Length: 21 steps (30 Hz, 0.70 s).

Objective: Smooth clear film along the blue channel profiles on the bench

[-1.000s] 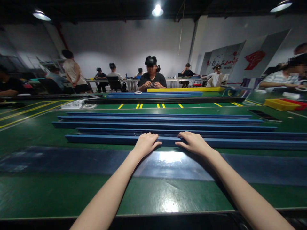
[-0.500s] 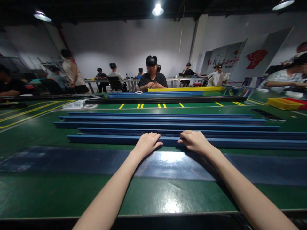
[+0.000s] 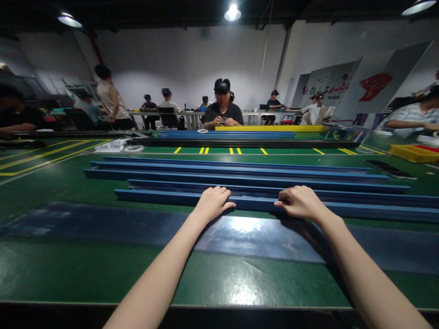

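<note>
Several long blue channel strips lie side by side across the green table (image 3: 68, 269). My left hand (image 3: 211, 203) rests on the nearest blue strip (image 3: 154, 197), fingers curled over its top edge. My right hand (image 3: 302, 202) grips the same strip a little further right, fingers wrapped over it. A dark blue band (image 3: 103, 226) on the table runs just in front of the strip, under my wrists.
More blue strips (image 3: 222, 172) lie behind the nearest one. A person (image 3: 222, 112) sits across at a bench with blue and yellow strips (image 3: 267, 129). A yellow tray (image 3: 413, 153) and a dark flat object (image 3: 391, 169) are at the right. Other people work further back.
The nearest strip has slid to the right; its left end is further right than before. My right hand moved right along with it and my hands are now further apart.
</note>
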Each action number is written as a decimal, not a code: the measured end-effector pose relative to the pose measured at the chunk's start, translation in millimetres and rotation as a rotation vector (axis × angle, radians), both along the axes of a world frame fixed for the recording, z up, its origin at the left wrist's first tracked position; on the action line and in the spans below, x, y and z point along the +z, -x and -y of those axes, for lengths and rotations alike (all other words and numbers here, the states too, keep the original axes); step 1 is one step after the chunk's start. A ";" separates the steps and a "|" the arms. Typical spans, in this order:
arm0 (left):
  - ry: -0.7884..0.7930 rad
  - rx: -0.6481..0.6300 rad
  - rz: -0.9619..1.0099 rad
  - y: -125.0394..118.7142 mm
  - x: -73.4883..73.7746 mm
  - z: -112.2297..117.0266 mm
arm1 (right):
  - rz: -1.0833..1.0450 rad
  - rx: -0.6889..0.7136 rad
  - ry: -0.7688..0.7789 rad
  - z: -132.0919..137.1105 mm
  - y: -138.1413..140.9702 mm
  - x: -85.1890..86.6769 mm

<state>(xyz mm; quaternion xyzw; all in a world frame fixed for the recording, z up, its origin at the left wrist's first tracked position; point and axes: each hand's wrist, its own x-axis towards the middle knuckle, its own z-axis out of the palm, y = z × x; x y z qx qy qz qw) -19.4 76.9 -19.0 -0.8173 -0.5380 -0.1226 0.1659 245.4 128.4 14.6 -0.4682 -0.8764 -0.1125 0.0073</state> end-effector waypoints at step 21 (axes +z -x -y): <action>0.009 0.005 0.007 -2.7 1.4 1.0 | -0.194 0.226 -0.081 8.9 32.1 -19.5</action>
